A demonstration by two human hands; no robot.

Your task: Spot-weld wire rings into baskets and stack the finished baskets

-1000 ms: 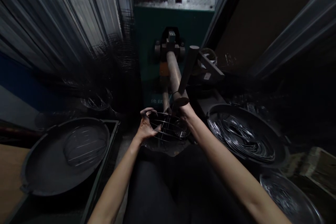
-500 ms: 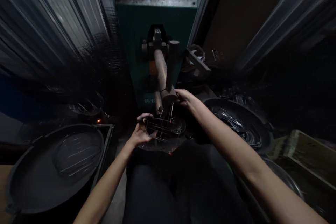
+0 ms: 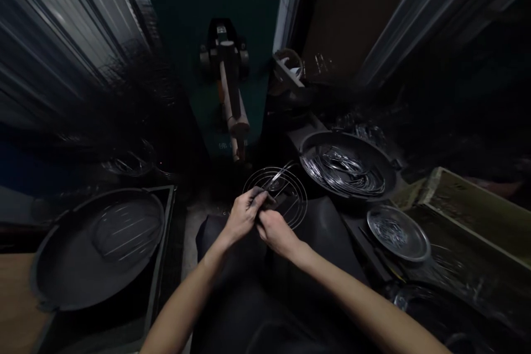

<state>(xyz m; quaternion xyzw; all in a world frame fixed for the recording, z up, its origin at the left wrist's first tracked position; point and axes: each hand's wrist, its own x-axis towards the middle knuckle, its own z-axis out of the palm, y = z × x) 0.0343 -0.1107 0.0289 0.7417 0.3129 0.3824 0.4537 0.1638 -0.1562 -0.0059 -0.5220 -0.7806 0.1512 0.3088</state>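
Observation:
My left hand (image 3: 244, 211) and my right hand (image 3: 276, 230) are close together above my lap, both with fingers curled closed. Between and beyond them is a round wire rack (image 3: 306, 202) of concentric rings with straight cross wires. My left fingers, dark at the tips, close over the rack's near left part. My right hand is a fist pressed beside the left; what lies inside it is hidden. A few bright straight wires (image 3: 274, 179) slant up and away from the hands over the rack.
Ahead stands a green machine (image 3: 174, 38) with a thick metal arm (image 3: 232, 97). At left is a wide dark pan (image 3: 62, 265) with wire pieces. A pan (image 3: 307, 149) of bent wires, a small metal dish (image 3: 418, 249) of short wires and a yellowish crate (image 3: 477, 221) sit at right.
My right hand has come down from the machine's arm to join my left. The rack has moved from beneath the arm tip toward my lap. The view has shifted.

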